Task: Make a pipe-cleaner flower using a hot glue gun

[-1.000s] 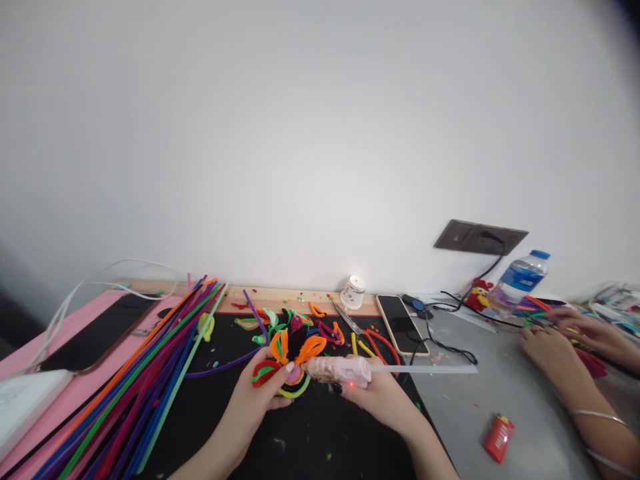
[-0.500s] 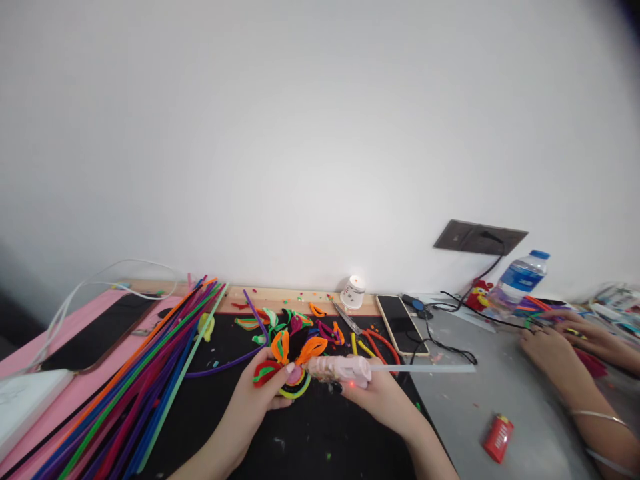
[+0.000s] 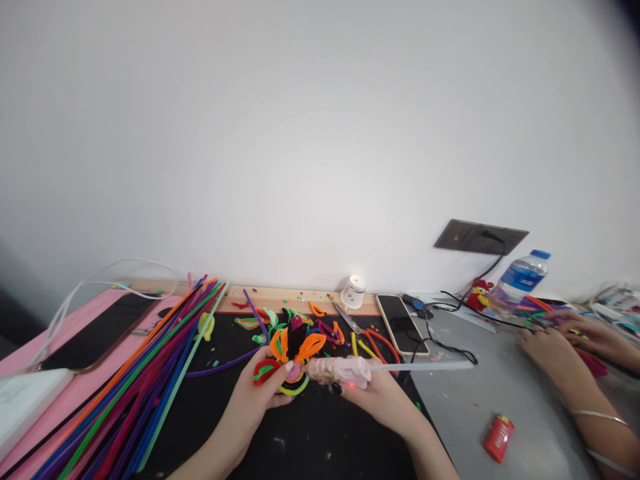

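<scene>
two bare hands meet above a black rectangular mat [image 3: 300,440] on a table against a plain white wall [image 3: 310,147]. the left hand [image 3: 261,389] grips a small, multicoloured figure of fuzzy craft stems [image 3: 295,388], pinched between thumb and fingers at the middle of the mat's width. the figure has two upright orange loops, a red and green loop on its left, a pink centre, and a black and yellow curve below.

the right hand [image 3: 369,393] is wrapped around a pale pink glue gun [image 3: 343,369] with a small glowing red light. its nozzle points left, close to the figure's centre; whether they touch is hard to tell. a long translucent glue stick [image 3: 425,367] juts from its back, toward the right.

just beyond the figure lies a scatter of bright looped fuzzy pieces [image 3: 295,321]. right of these are metal scissors [image 3: 348,317], an upside-down white paper cup [image 3: 353,293] and a pale-framed phone with a dark screen [image 3: 401,325]. on the left, a thick bundle of long, colourful fuzzy stems [image 3: 133,383] lies slanted across a pink board [image 3: 40,343]. at far right, another person's hands [image 3: 550,353] work near a clear blue-capped bottle [image 3: 520,280]; a red lighter [image 3: 499,439] lies nearer.
</scene>
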The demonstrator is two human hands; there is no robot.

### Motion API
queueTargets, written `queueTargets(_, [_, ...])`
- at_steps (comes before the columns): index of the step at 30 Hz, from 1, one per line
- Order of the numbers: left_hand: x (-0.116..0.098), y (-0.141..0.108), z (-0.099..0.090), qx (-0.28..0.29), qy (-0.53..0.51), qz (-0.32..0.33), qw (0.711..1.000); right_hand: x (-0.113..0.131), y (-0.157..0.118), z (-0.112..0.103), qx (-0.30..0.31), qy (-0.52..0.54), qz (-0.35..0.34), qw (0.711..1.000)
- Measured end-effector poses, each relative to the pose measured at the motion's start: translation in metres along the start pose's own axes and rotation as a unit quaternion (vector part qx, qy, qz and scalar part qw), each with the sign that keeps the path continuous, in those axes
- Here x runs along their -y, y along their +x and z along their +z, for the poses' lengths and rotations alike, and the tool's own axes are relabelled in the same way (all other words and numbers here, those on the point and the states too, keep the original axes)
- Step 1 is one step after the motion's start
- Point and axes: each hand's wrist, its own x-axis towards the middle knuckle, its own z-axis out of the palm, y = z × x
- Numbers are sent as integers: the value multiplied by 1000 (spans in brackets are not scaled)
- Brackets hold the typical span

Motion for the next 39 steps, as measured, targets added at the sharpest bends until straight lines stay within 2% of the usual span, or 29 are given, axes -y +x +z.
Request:
queueTargets(7, [2, 0, 1, 1, 0, -6, 1000, -2, 0, 0, -1, 6, -6, 1000])
queueTargets(15, [4, 1, 1, -2, -20, -2, 1000, 8, 1, -1, 16, 20, -30, 999])
queueTargets(27, [5, 3, 0, 0, -38, 1, 999, 4, -1, -1, -4, 6, -15, 1000])
queueTargets(39, [7, 4, -1, 11, -42, 10, 999, 7, -1, -1, 3, 9, -18, 1000])
